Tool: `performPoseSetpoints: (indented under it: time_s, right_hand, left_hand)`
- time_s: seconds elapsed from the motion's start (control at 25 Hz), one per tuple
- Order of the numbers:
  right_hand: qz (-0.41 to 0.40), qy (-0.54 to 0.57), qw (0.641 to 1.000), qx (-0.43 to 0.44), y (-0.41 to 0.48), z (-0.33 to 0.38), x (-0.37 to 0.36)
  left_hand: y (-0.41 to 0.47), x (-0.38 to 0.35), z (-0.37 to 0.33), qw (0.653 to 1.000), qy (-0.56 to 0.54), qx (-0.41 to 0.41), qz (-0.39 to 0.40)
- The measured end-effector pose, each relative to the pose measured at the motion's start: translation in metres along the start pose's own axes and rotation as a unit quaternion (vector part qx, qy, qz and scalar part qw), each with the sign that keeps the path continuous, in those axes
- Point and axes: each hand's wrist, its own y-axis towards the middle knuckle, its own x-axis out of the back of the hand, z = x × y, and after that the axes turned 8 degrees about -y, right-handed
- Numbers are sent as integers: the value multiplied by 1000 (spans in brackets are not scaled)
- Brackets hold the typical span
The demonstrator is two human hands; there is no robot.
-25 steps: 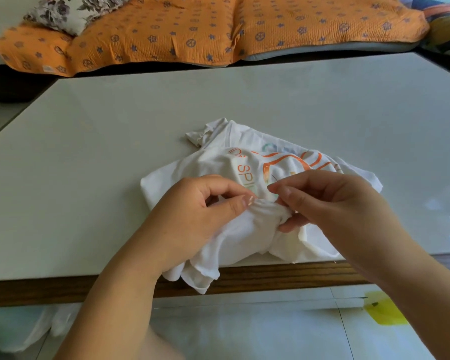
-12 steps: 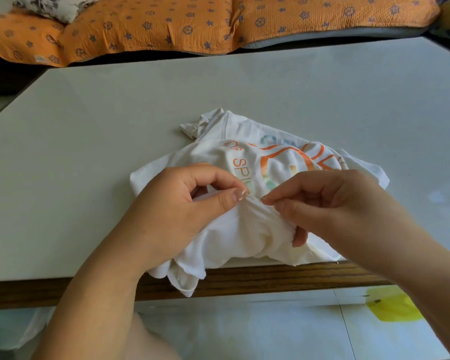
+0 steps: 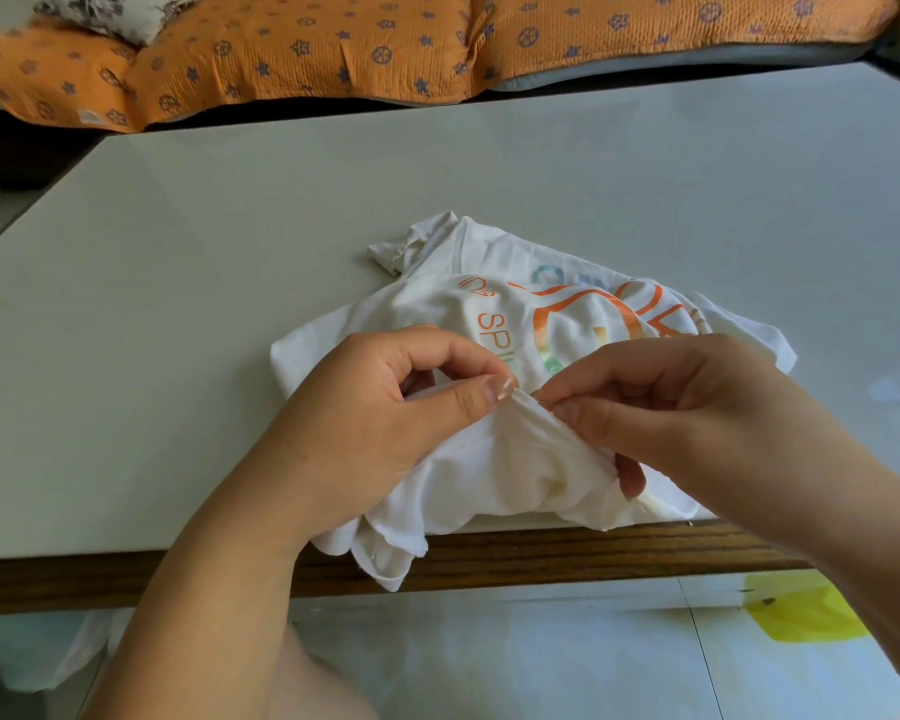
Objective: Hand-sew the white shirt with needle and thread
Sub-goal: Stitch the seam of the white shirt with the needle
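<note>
**Crumpled white shirt with an orange print (image 3: 510,470), pinched from both sides**

We see the white shirt lying in a heap at the near edge of the pale, glossy table (image 3: 281,241). Its long axis runs left to right along that edge. The neck end points away from us and to the left, and the orange print faces up. The nearest folds hang over the table's dark wooden rim (image 3: 593,558).

The person's left hand (image 3: 385,423) rests on the left part of the heap. Its grip is closed: thumb and forefinger meet on a raised fold at the middle of the shirt, with cloth bunched under the palm.

The right hand (image 3: 697,407) comes in from the right. Its thumb and forefinger are pressed together on the same ridge, just beside the left thumb. At those fingertips we make out a short sliver of a thin dark needle (image 3: 544,405). It lies roughly left to right, its visible end towards the left thumb. We cannot tell how much of it sits in the cloth. One lower finger of the right hand curls under the shirt. The thread is too fine for us to make out.

Beyond the table lies an orange quilted cover with small blue motifs (image 3: 333,49). A grey-and-white floral cushion (image 3: 100,13) sits at its left end. A yellow sheet (image 3: 806,615) lies on the pale tiled floor (image 3: 541,667) below.
</note>
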Motion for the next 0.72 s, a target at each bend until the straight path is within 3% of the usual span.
performPoseSetpoints:
  time_s: [0.32,0.72]
  right_hand:
    - [15,29,999,12,1,-5,2]
    - [-10,66,998,21,3,-10,-5]
  left_hand:
    - [0,-2,-2,1000,-20,7,22]
    - [4,-12,1,991,-124,36,28]
